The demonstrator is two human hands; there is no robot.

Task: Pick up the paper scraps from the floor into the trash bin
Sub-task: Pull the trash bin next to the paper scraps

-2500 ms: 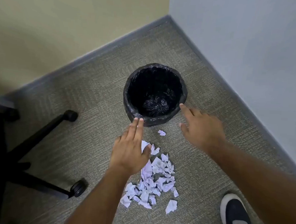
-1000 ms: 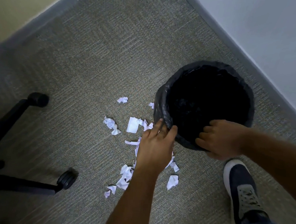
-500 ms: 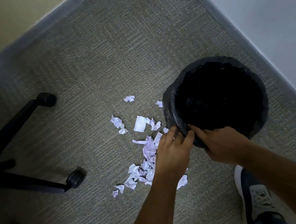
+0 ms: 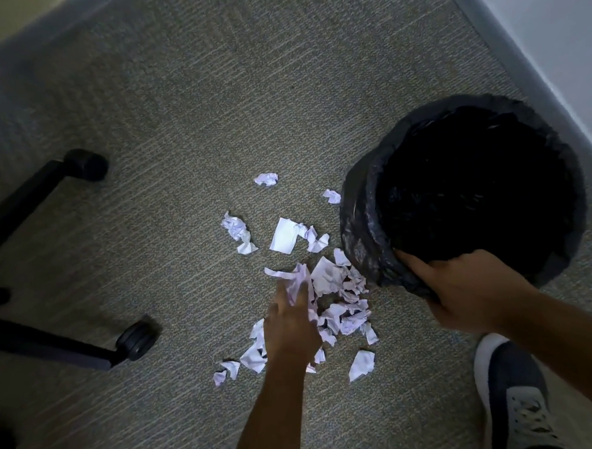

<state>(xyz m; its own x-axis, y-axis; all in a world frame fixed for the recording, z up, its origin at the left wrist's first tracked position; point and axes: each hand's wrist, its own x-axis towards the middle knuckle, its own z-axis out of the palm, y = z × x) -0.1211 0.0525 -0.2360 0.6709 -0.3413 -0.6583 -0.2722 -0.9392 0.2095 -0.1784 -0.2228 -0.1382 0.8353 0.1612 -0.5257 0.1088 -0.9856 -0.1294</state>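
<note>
Several white paper scraps [image 4: 332, 291] lie scattered on the grey carpet, left of a round trash bin [image 4: 362, 234] lined with a black bag. My left hand [image 4: 291, 327] reaches down onto the pile, its blurred fingers touching a strip of paper; whether it grips anything is unclear. My right hand [image 4: 455, 294] holds the bin's near rim, thumb inside the opening. The bin's inside is dark, so its contents are hidden.
Black legs and castors of an office chair [image 4: 134, 341] stand at the left. My shoe [image 4: 515, 400] is planted at the lower right beside the bin. Walls with a grey baseboard [image 4: 522, 61] close the corner behind the bin.
My left hand has left the bin's rim and dropped down onto the scrap pile. My right hand keeps its hold on the rim, and the view has shifted slightly.
</note>
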